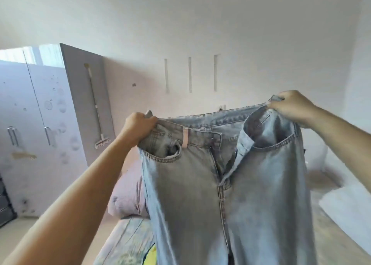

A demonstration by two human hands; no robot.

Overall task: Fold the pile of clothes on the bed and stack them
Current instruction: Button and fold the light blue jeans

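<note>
A pair of light blue jeans (200, 194) hangs in the air in front of me, front side toward me, fly unzipped. My left hand (138, 127) grips the waistband at its left corner. My right hand (291, 107) pinches the waistband at its right corner, held a little higher. The legs drop out of view at the bottom edge. Behind the jeans lies the bed (337, 234) with a patterned cover. A scrap of yellow cloth (150, 254) shows at the bottom, beside the left trouser leg.
A pink pillow (128, 194) lies at the head of the bed, left of the jeans. A white folded item (349, 208) sits on the bed at right. A white wardrobe (40, 124) stands at left, a broom (96, 108) leaning against its side panel.
</note>
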